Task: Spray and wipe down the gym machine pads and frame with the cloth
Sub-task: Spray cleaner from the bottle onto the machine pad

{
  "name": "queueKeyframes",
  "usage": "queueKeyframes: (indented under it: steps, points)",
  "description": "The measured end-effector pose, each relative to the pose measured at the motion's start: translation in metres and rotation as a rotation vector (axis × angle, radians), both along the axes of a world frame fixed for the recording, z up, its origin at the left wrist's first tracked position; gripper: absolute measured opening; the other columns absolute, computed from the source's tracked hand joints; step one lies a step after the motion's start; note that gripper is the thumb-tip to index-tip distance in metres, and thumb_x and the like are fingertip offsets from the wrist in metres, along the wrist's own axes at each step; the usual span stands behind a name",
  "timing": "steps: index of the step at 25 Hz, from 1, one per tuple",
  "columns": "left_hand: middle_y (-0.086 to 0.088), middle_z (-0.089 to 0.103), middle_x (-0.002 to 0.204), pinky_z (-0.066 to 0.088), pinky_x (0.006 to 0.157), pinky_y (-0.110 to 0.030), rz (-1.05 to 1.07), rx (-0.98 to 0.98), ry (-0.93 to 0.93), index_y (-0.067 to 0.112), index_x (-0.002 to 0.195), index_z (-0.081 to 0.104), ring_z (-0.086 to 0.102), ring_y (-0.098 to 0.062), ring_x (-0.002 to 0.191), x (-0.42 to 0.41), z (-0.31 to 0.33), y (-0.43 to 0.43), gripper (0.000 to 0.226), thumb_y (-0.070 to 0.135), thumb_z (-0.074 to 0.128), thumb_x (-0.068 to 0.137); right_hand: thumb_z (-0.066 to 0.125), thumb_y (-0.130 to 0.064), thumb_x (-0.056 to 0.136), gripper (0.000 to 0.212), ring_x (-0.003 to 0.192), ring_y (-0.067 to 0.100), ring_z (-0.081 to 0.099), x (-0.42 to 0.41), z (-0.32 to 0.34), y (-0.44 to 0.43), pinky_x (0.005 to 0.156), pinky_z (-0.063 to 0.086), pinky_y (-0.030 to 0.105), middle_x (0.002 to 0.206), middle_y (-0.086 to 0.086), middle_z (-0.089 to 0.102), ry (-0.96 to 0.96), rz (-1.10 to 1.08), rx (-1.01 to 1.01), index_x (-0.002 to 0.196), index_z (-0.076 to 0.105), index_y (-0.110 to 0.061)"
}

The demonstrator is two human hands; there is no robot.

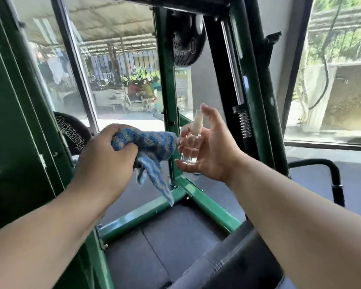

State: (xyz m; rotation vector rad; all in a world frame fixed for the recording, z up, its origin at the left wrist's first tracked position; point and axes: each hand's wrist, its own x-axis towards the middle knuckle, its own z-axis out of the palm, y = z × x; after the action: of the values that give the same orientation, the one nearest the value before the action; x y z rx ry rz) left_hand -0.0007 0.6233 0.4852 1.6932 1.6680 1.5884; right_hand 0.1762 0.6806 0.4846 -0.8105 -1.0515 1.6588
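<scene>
Left hand (104, 157) grips the bunched cloth (152, 142) just left of the post (166, 90), ready to wipe. Right hand (211, 151) clasps the bottle (191, 144) just right of it, finger on top, likely to spray.

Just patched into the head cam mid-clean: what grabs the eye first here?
In the middle of the view, the left hand grips a bunched blue striped cloth, and beside it the right hand holds a small clear spray bottle. Behind them stands the machine's green frame upright, with a black weight plate hung near the top.
</scene>
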Motion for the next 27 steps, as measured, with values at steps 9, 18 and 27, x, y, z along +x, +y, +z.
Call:
queueKeyframes:
  steps: [9, 18, 27]
  points:
    - [0.001, 0.068, 0.07, 0.055, 0.072, -0.051, 0.161, -0.023, -0.019, 0.038, 0.091, 0.064, 0.065, -0.033, 0.071, -0.036, 0.017, 0.0, 0.027, 0.013, 0.055, 0.086, 0.041, -0.056, 0.094, 0.044, 0.069, 0.023, 0.059, -0.026, 0.007, 0.021, 0.064, 0.048, 0.033, 0.07, 0.008, 0.061, 0.196, 0.166, -0.029, 0.082, 0.057, -0.017]
    - [-0.008, 0.066, 0.068, 0.041, 0.054, -0.031, 0.115, -0.051, 0.073, 0.029, 0.084, 0.066, 0.058, -0.027, 0.057, -0.018, 0.125, -0.017, 0.022, 0.011, 0.055, 0.088, 0.056, -0.038, 0.081, 0.026, 0.074, 0.021, 0.059, -0.008, 0.107, 0.005, 0.073, 0.055, 0.044, 0.08, 0.007, 0.06, 0.079, 0.367, 0.109, 0.098, 0.065, -0.021]
    - [-0.017, 0.069, 0.072, 0.05, 0.069, -0.069, 0.256, 0.145, -0.058, 0.031, 0.087, 0.068, 0.066, -0.047, 0.071, -0.023, 0.148, -0.063, 0.023, 0.035, 0.066, 0.064, 0.051, -0.039, 0.089, 0.028, 0.077, 0.023, 0.064, 0.01, 0.165, 0.008, 0.082, 0.052, 0.053, 0.087, 0.009, 0.063, 0.127, 0.469, 0.524, 0.106, 0.05, -0.017]
